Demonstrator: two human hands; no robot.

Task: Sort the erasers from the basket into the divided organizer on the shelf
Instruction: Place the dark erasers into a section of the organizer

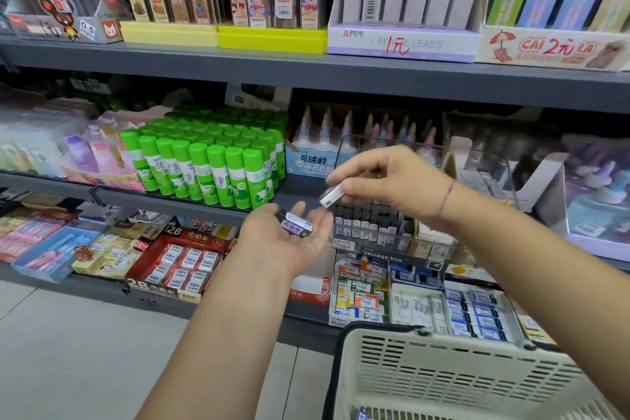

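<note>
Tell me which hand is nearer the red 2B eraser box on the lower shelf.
Left. The left hand, cradling erasers, hovers just right of the red 2B box; the right hand, pinching an eraser, is farther right over the clear organizer.

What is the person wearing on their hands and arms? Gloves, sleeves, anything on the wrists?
No gloves, and no sleeves in view: both forearms are bare to the frame edge. The right hand has a thin purplish thread bracelet round its wrist. The left hand and its wrist show nothing worn. No watch on either side.
</note>
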